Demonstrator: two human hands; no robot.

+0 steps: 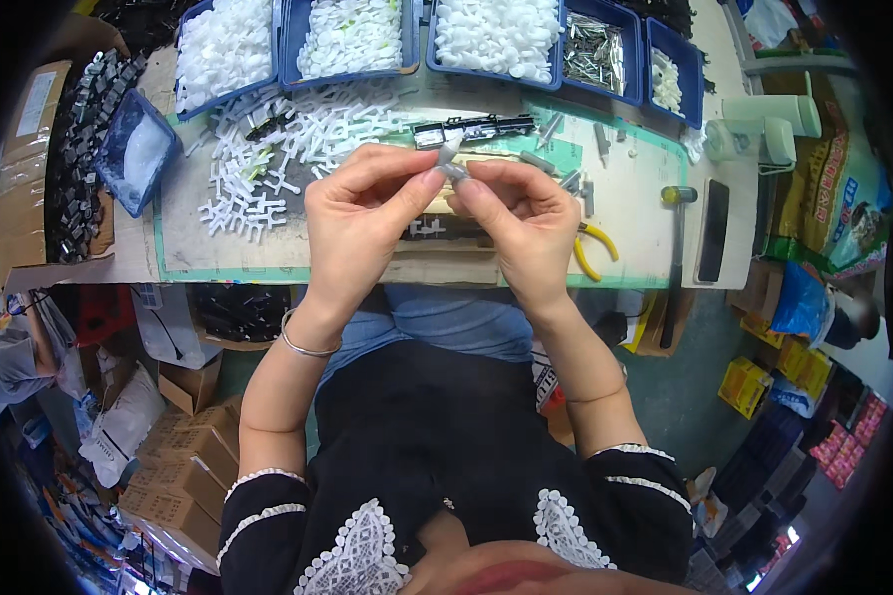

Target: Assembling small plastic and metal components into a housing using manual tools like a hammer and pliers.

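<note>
Above the near part of the bench, my left hand [362, 198] and my right hand [528, 213] meet fingertip to fingertip. Between them is a small grey-and-white plastic piece [451, 159], pinched by the thumb and fingers of both hands. Its exact kind is too small to make out. Just beyond the fingertips lies a black and silver strip-like part [474, 130]. To the left spreads a heap of white branched plastic pieces [258, 178]. Yellow-handled pliers [595, 253] rest beside my right wrist, and several small grey parts [536, 162] lie behind that hand.
Blue bins with white plastic parts [496, 40] and metal pins [593, 55] line the far edge. A tilted blue tray [137, 154] and a box of dark clips [32, 169] stand left. A screwdriver [678, 195], a phone-like black slab [712, 230] and a pale green cup [764, 139] sit right.
</note>
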